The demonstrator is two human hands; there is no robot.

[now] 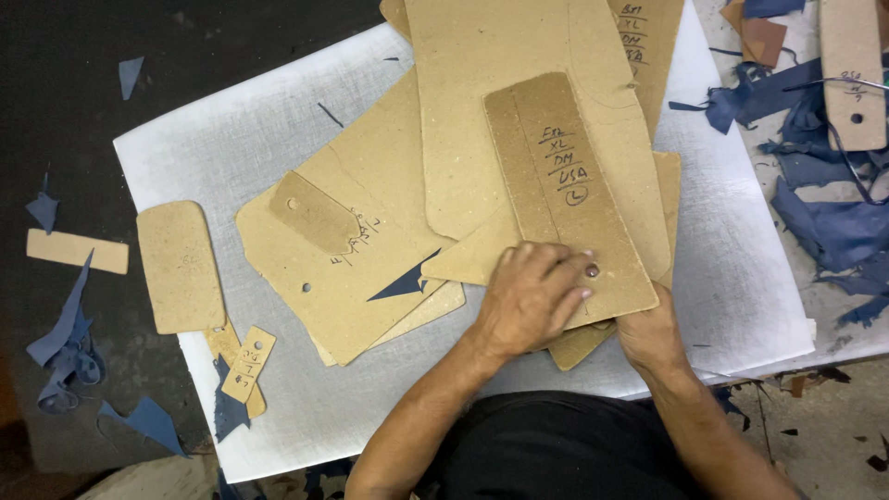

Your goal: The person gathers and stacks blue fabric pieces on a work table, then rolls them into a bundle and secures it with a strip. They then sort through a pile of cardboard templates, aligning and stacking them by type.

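Left hand [530, 294] flat on long cardboard pattern [567, 194]; right hand [651, 335] grips near edge. Better keep stack aligned on white counter [231, 148].

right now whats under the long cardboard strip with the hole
More tan cardboard patterns lie stacked under the strip, on the white board. The left hand covers its near end, hiding what's beneath.

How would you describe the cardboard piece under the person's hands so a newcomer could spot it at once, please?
Start at the white board and find the pile of cardboard patterns on it. The strip lies on top of the pile, with the left hand flat on its near end and the right hand at its corner. Unlike its neighbours, it is long, narrow, round-topped and has handwriting.
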